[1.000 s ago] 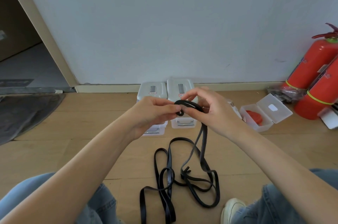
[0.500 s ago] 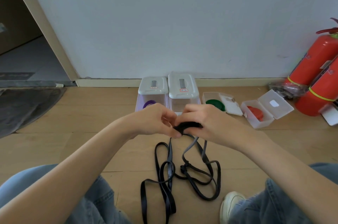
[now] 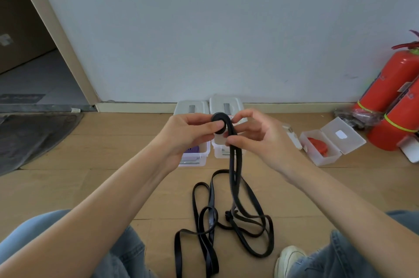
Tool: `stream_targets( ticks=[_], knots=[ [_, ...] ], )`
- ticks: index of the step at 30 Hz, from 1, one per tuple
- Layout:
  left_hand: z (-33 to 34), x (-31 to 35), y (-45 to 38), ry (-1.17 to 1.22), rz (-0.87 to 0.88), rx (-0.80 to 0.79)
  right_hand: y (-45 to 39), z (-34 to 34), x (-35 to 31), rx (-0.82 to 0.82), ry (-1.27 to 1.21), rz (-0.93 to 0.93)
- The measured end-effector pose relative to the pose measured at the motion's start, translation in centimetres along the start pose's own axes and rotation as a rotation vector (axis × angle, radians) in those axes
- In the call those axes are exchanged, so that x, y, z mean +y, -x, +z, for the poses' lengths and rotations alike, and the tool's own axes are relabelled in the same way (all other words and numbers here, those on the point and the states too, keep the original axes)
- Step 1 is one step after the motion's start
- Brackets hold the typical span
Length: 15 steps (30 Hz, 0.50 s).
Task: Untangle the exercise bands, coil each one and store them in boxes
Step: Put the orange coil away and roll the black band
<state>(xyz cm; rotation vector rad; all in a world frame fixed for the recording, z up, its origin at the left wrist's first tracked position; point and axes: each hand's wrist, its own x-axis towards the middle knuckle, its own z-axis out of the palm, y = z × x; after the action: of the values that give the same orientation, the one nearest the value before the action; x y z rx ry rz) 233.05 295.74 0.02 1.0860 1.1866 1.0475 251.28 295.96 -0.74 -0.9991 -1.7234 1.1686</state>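
Raised again from the low point of half a second ago, both hands now sit in front of the two closed boxes, and the rolled start of the black exercise band (image 3: pixel 233 164) reads as a tight little disc instead of a flattened bunch. The left hand (image 3: pixel 192 134) pinches that coil (image 3: pixel 218 123) between thumb and fingers, thumb pressed on its face. The right hand (image 3: pixel 256 137) is loosely curled just beside it, its thumb and forefinger closing on the band where it leaves the coil — how firmly it grips I cannot tell.

From there the band hangs straight down as a doubled strand to the wooden floor (image 3: pixel 113 175), where the rest lies in loose, crossing loops between the person's knees, with a small knot-like snag (image 3: pixel 227 215) among them.

By the look of it the coiling of this band has only just begun: most of its length is on the floor, and the snag will likely need freeing before it reaches the coil.

Behind the hands, the left closed box (image 3: pixel 192 107) shows a purple band (image 3: pixel 192 149) through its clear wall. To the right an open box (image 3: pixel 322 155) holds a coiled red band (image 3: pixel 317 145). Two red fire extinguishers (image 3: pixel 390 87) lean at the far right.
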Motion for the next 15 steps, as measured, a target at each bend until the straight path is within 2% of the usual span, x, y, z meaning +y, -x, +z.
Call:
stream_targets(
  ticks=[4, 7, 10, 13, 15],
  knots=[
    [0.5, -0.6, -0.1, -0.005, -0.016, 0.014, 0.1, 0.3, 0.1, 0.063, -0.043, 0.012],
    [0.5, -0.7, -0.1, -0.015, -0.043, -0.049, 0.2, 0.4, 0.3, 0.104, -0.010, 0.000],
    [0.4, -0.5, 0.3, -0.106, -0.043, -0.136, 0.2, 0.3, 0.2, 0.034, 0.154, -0.017],
    [0.7, -0.4, 0.9, -0.444, 0.050, -0.176, 0.4, 0.7, 0.4, -0.098, 0.375, -0.023],
    [1.0, -0.6, 1.2, -0.709, 0.179, -0.170, 0.4, 0.6, 0.6, -0.092, 0.394, 0.006]
  ],
)
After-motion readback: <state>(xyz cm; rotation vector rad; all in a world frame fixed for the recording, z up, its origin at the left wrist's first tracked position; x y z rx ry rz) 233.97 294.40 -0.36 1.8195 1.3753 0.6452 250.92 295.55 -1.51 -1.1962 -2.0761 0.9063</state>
